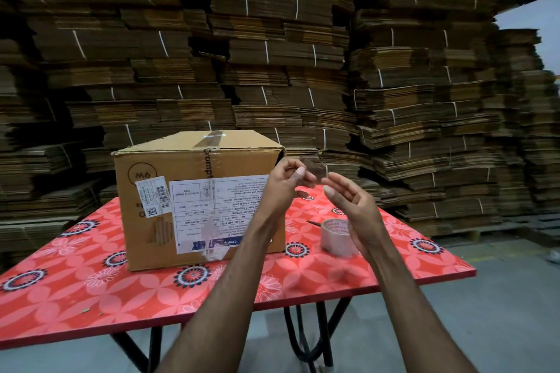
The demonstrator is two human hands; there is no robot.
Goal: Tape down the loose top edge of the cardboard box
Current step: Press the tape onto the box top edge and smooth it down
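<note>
A brown cardboard box [145, 215] stands on the table with white labels on its front and a clear tape strip over its top seam. Beside the box's upper right corner, my left hand [286, 185] pinches one end of a short piece of clear tape [316, 171]. My right hand [354, 209] is raised just to the right, fingers spread, with fingertips near the strip's other end; whether they touch it I cannot tell. A roll of clear tape [335, 236] lies on the table right of the box, partly hidden behind my right hand.
The folding table [91, 288] has a red flowered top and black legs. A thin dark tool [313, 223] lies behind the tape roll. Tall stacks of flattened cardboard [272, 54] fill the background. Grey floor [500, 312] lies to the right.
</note>
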